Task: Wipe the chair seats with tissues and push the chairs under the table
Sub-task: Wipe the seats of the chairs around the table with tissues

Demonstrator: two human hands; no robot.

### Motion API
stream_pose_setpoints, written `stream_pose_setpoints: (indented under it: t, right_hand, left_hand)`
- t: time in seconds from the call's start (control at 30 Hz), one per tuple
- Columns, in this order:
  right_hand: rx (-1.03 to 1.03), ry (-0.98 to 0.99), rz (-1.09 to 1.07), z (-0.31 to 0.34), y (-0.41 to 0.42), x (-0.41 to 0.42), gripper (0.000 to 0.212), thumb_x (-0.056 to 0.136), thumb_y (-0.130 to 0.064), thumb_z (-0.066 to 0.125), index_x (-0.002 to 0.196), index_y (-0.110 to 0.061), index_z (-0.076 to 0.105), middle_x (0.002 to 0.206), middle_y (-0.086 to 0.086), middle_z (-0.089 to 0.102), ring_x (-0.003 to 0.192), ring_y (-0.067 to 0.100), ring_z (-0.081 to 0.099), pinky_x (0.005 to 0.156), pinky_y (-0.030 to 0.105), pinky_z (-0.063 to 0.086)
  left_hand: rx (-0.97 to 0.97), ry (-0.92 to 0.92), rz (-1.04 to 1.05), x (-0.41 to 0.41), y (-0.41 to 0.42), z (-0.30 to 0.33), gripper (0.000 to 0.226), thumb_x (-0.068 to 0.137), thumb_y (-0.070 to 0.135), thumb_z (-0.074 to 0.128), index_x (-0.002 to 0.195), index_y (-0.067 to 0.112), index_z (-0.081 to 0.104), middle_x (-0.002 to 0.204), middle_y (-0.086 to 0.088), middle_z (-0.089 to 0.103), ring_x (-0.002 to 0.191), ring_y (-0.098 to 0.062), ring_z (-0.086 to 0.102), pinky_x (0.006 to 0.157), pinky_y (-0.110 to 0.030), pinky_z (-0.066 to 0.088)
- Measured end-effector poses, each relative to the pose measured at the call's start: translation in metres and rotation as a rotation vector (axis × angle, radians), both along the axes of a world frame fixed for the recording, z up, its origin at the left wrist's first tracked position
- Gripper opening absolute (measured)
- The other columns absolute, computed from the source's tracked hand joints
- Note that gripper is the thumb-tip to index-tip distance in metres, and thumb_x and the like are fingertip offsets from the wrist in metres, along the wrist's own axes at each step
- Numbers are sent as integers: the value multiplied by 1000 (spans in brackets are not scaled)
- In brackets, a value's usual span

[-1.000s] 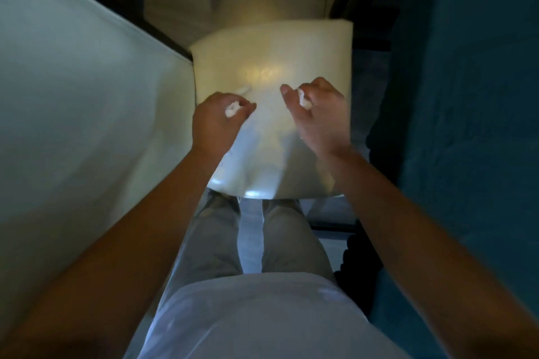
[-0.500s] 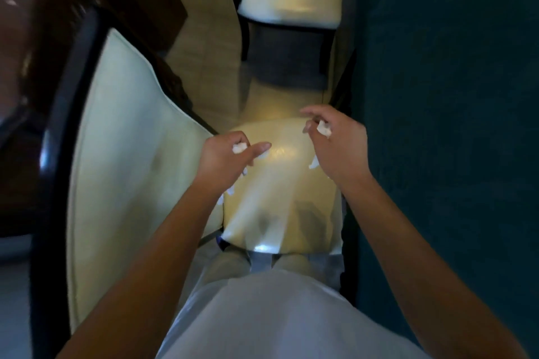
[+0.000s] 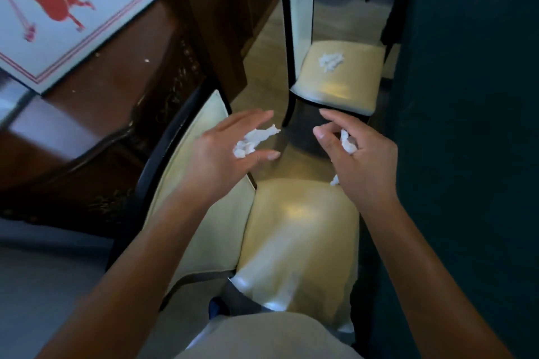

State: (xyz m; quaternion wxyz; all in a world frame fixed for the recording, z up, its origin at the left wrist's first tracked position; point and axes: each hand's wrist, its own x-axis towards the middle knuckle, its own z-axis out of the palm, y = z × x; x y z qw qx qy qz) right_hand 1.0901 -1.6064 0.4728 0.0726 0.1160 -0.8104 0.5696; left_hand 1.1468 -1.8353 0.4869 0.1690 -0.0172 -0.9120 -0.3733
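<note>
I see both hands raised above the near chair seat [image 3: 300, 242], which fills the lower middle of the frame, glossy and cream-coloured. My left hand [image 3: 230, 154] sits left of centre with its fingers spread fairly wide and nearly straight; a crumpled tissue [image 3: 253, 140] lies against the palm and fingers, and I cannot tell whether the thumb pins it. My right hand [image 3: 361, 154] is right of centre, index finger extended, the other fingers curled around a second bit of tissue [image 3: 347, 141], with another white scrap showing below the palm. Neither hand touches the seat. The chair's pale backrest [image 3: 201, 213] stands to the left of the seat. In the upper middle a second chair [image 3: 341, 79] has a wad of tissue [image 3: 331, 61] lying on its seat. The dark green table cloth [image 3: 466, 125] runs down the right side, just beside both seats. A wooden cabinet [image 3: 96, 114] with a red-and-white picture [image 3: 58, 9] occupies the upper left.
</note>
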Motion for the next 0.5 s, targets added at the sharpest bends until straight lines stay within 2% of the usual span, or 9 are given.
stream_pose_setpoints:
  t: [0.07,0.13,0.17,0.23,0.3,0.37,0.43,0.5]
  right_hand:
    - [7,47,19,14,-8,6,34,94,-51,69,126,-40,70,116,-23,72,106,3,68,82,40,62]
    - [25,123,32,26,-17,12,39,94,-54,68,131,-41,65,123,-23,68,104,6,71,81,48,63]
    - [35,172,33,31,-22,16,41,95,-54,66,134,-40,61,121,-23,68,103,9,72,80,50,63]
    - [44,249,25,40,-33,27,44,97,-54,64,137,-37,57,104,-21,69,97,13,72,82,50,63]
    - [55,291,15,46,-45,39,44,98,-55,62,137,-36,57,90,-22,67,94,19,74,83,48,62]
    - [57,299,8,50,-57,55,42,98,-54,63,136,-38,58,84,-37,59,96,23,75,82,48,62]
    - [45,297,-4,54,-70,72,41,97,-55,63,135,-40,60,90,-38,60,99,22,75,82,49,63]
    - [35,316,-27,59,-84,91,39,97,-53,64,134,-39,61,105,-28,68,101,20,74,81,50,63]
  left_hand:
    - [-104,125,2,4,-16,14,56,84,42,83,134,22,67,138,7,64,125,5,59,100,-13,50]
    - [-204,209,10,9,-32,27,56,86,46,79,134,20,67,139,2,65,125,-6,62,99,-22,55]
    - [-246,238,15,12,-40,33,56,87,48,78,134,19,67,139,1,65,123,-9,64,96,-28,58]
    - [-318,289,34,20,-56,41,53,90,49,77,133,19,69,138,-1,66,119,-12,67,91,-32,60]
    - [-358,356,59,32,-72,46,48,93,47,74,130,17,70,137,-2,67,118,-12,67,90,-27,59]
    - [-358,424,84,47,-89,47,45,96,44,73,130,15,70,137,-3,66,121,-13,66,93,-22,56]
    - [-326,454,100,63,-106,48,44,96,41,73,130,14,70,139,-5,65,124,-12,63,96,-16,51]
    - [-298,452,108,80,-124,51,43,96,42,72,129,14,71,141,-5,63,125,-6,59,97,-9,45]
